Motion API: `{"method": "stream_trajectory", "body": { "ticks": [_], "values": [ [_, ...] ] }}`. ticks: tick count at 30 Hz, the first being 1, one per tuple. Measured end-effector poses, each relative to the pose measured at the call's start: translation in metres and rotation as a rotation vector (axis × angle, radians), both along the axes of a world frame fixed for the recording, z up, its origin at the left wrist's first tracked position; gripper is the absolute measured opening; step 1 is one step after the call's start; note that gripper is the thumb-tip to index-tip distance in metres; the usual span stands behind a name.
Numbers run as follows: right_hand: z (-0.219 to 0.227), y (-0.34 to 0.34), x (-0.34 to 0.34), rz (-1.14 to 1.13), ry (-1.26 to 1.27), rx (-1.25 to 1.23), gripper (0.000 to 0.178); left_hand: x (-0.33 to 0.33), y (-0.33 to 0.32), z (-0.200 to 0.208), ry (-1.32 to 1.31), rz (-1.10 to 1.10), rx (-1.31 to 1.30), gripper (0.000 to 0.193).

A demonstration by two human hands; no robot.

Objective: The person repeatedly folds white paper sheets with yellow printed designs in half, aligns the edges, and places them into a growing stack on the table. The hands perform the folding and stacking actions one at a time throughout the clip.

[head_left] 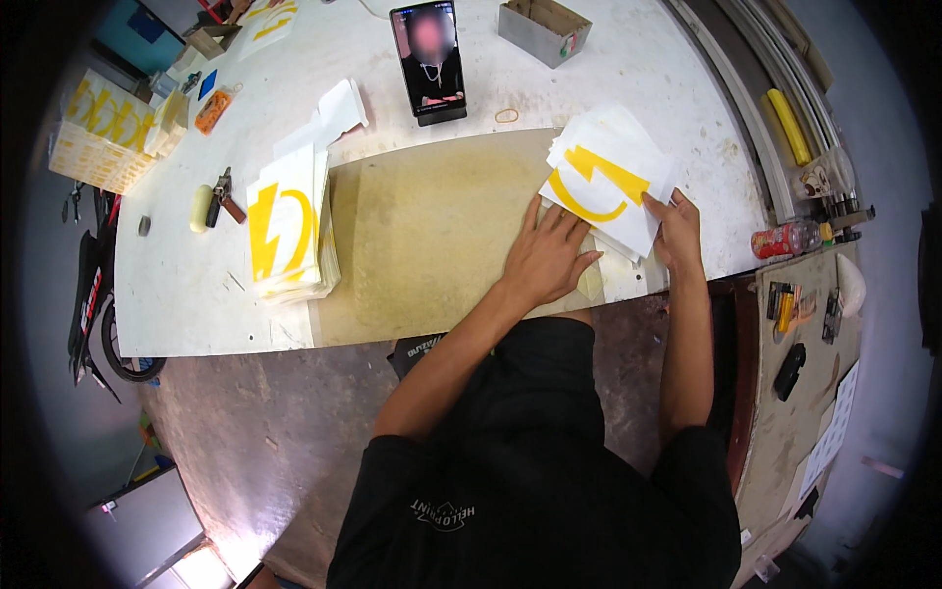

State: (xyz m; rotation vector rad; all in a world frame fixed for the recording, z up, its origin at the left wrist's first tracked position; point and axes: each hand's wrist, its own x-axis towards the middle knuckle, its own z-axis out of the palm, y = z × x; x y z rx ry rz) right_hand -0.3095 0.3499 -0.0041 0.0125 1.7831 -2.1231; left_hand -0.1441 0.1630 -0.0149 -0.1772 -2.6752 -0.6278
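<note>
A loose stack of white sheets (pixel 620 147) with a bold yellow print lies at the right end of the tan mat (pixel 422 236). My left hand (pixel 545 250) rests at the stack's near left edge, fingers stretched and slightly spread, fingertips touching the sheets. On the right side, my right hand (pixel 679 231) pinches the edge of the printed sheets, its thumb on top and the other fingers partly hidden. How many sheets it grips I cannot tell. A thicker pile of similar printed sheets (pixel 285 231) sits left of the mat.
A phone (pixel 430 64) on a stand and a grey metal box (pixel 545 31) stand at the back. A rubber band (pixel 506 116) lies nearby. Left are a trigger-handled tool (pixel 228 196) and a box of printed sheets (pixel 98 142). A bottle (pixel 790 239) lies at right.
</note>
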Motion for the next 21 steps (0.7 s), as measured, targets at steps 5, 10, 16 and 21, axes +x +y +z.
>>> {"method": "stream_trajectory", "body": {
  "ticks": [5, 10, 16, 21],
  "values": [
    [-0.031, 0.011, 0.002, -0.018, 0.133, 0.069, 0.029, 0.015, -0.002, 0.005, 0.121, 0.008, 0.079, 0.043],
    [-0.014, -0.005, 0.020, -0.078, 0.140, -0.050, 0.023, -0.006, -0.031, 0.021, 0.243, 0.203, 0.275, 0.031],
    [-0.032, 0.006, 0.011, -0.088, 0.136, 0.095, 0.031, -0.071, -0.064, 0.000, 0.162, 0.257, 0.699, 0.027],
    [-0.029, -0.006, 0.027, -0.214, 0.319, 0.037, 0.016, -0.077, -0.061, -0.011, 0.120, 0.276, 0.802, 0.023]
  ]
}}
